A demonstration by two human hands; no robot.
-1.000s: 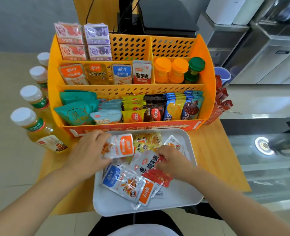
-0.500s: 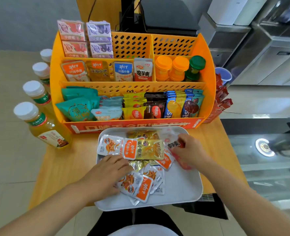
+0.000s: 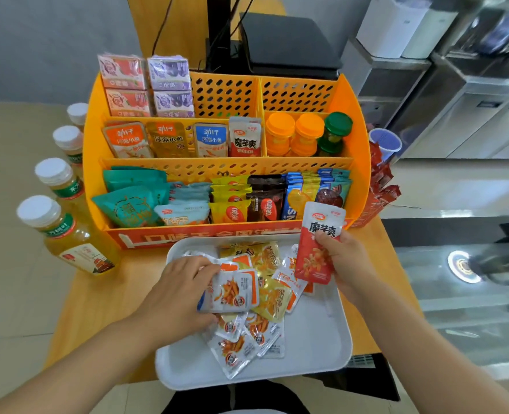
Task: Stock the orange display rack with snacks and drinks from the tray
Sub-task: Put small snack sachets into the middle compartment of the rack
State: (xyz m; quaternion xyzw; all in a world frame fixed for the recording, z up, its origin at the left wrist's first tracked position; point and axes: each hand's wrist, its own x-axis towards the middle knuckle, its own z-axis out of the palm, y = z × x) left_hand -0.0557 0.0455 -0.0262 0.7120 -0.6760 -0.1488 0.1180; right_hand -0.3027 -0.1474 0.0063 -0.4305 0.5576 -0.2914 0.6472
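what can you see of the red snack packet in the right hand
The red snack packet is a flat, glossy sachet, white at the top with bold dark characters, red below with a picture of orange strips. The right hand pinches its right edge and holds it upright, slightly tilted, above the far right corner of the white tray, just in front of the orange rack.

Rack (image 3: 357, 138): perforated orange plastic, smooth. Tray (image 3: 316, 348): matt white plastic. Snack packets (image 3: 235, 291): glossy foil film. Worktop (image 3: 98, 300): wood-look, smooth. Bottles (image 3: 77, 243): clear plastic.
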